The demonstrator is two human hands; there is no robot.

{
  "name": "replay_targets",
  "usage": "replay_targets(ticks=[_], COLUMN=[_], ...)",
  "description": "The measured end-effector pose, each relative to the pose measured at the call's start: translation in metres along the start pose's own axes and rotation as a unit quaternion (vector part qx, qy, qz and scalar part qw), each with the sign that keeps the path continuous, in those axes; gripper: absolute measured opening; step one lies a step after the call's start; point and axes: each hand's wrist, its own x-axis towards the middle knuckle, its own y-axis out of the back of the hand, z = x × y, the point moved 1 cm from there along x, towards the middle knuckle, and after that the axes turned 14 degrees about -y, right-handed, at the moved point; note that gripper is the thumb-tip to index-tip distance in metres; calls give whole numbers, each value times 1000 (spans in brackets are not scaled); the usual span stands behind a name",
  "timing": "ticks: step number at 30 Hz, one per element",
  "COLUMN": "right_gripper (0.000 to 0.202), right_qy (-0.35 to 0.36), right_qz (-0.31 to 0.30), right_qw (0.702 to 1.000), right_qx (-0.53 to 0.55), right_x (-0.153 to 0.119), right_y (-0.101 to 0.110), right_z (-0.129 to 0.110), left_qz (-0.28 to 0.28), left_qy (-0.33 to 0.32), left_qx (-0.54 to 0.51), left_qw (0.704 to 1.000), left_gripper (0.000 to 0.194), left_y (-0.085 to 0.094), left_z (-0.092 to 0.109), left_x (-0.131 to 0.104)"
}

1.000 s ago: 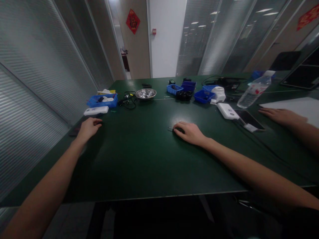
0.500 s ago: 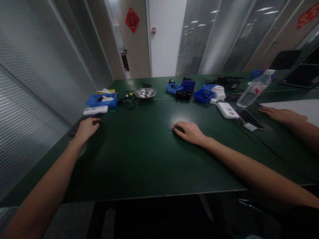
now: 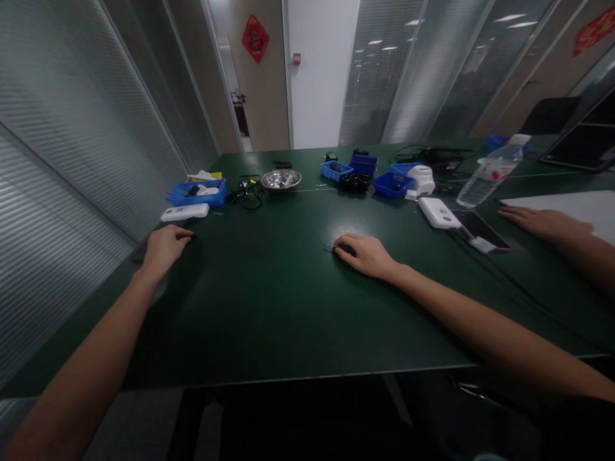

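Note:
On the left of the dark green table (image 3: 250, 307), my left hand (image 3: 166, 246) has its fingers drawn together around something small and dark at the fingertips, too small to name. It is just in front of a white power bank (image 3: 185, 212). Near the table's middle, my right hand (image 3: 365, 253) rests with curled fingers around a small black object with thin metal prongs (image 3: 328, 247) pointing left. Most of that object lies hidden under the fingers. A round metal bowl (image 3: 273, 187) stands beyond and between my hands.
Blue trays (image 3: 211, 198) and black cables stand at the back left. Farther right are more blue boxes (image 3: 390, 187), a second white power bank (image 3: 437, 212), a phone (image 3: 480, 229) and a tilted water bottle (image 3: 490, 173). Another person's hand (image 3: 542, 224) lies at the right.
My left hand's thumb and fingers have drawn closer together, and the hand has shifted slightly. My right hand looks nearly unmoved.

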Motion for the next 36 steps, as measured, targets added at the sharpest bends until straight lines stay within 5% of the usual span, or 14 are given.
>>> replay_targets(ticks=[11, 27, 36], right_gripper=[29, 30, 29], right_qy=[-4, -4, -2], right_qz=[-8, -5, -2], right_qw=[1000, 1000, 1000], right_qx=[5, -1, 3], right_x=[0, 0, 0], right_y=[2, 2, 1], right_z=[-1, -1, -1], left_qz=[-17, -18, -19], left_qy=[25, -19, 18], left_qx=[-4, 61, 13], left_qw=[1000, 998, 1000], left_gripper=[34, 39, 40], left_y=[10, 6, 7], left_z=[17, 15, 14], left_x=[-3, -4, -3])
